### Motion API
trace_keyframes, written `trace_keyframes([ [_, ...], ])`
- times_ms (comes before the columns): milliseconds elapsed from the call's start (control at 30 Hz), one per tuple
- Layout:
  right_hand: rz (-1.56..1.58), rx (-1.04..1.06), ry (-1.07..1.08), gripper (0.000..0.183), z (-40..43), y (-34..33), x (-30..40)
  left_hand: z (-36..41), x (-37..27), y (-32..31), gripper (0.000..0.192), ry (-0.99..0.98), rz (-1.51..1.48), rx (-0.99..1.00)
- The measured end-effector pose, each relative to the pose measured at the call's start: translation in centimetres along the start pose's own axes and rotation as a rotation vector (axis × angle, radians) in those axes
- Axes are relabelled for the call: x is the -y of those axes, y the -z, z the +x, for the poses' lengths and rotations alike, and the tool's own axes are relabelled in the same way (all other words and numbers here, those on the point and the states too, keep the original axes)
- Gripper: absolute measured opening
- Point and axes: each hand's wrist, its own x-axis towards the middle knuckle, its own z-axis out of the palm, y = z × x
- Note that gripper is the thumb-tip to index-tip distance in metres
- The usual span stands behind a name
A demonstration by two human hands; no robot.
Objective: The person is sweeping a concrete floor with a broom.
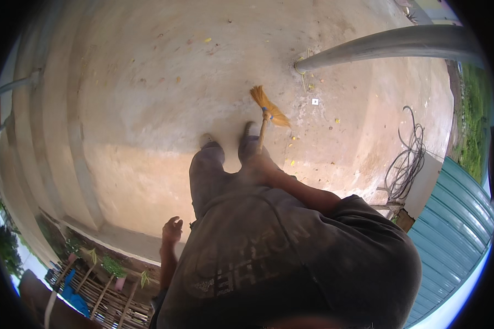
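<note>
My right hand (257, 167) grips the wooden handle (263, 133) of a straw broom in front of my right thigh. The handle runs forward to a fan of golden bristles (279, 116), bound with blue ties. The bristle head spreads to both sides just ahead of my right shoe (251, 128); whether it touches the floor I cannot tell. At my left side hangs my left hand (172, 231), empty, its fingers loosely curled and apart. Small yellow leaves (293, 163) are scattered over the concrete floor (148, 111) to the right of the broom.
A thick grey post (378, 47) stands ahead to the right, a yellow cord around its base. Nearby lies a small white square (315, 101). Coiled black cable (407, 164) rests at the right edge. Steps (76, 123) line the left; potted plants (114, 266) and a stick fence (103, 294) are behind left.
</note>
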Motion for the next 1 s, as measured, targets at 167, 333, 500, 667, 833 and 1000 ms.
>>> trace_keyframes([
  [167, 1.283, 0.072, -1.065, 0.023, 8.1, -1.5, -1.2, 0.3, -0.8, 1.3, 0.037, -0.025, -0.067, -0.005],
  [333, 1.593, -0.223, -1.334, 0.029, 18.9, 2.3, -6.4, 2.8, 0.3, 6.0, 0.037, -0.067, -0.044, -0.009],
  [500, 1.325, -0.280, -1.343, 0.021, 20.0, 5.5, -5.4, 8.5, 4.6, 11.4, 0.038, -0.089, -0.060, -0.036],
  [667, 1.579, -0.172, -1.104, 0.019, 11.9, 5.2, 1.0, 15.4, 6.8, 15.2, 0.035, 0.097, -0.262, 0.000],
  [833, 0.311, 0.021, -0.467, 0.019, 4.1, 3.9, 1.2, 17.4, 0.2, 16.7, 0.034, -0.012, -0.257, 0.013],
  [1000, 2.130, -0.183, -1.159, 0.015, 3.1, 6.7, -8.1, 15.9, -12.8, 14.8, 0.030, -0.191, 0.047, -0.041],
])
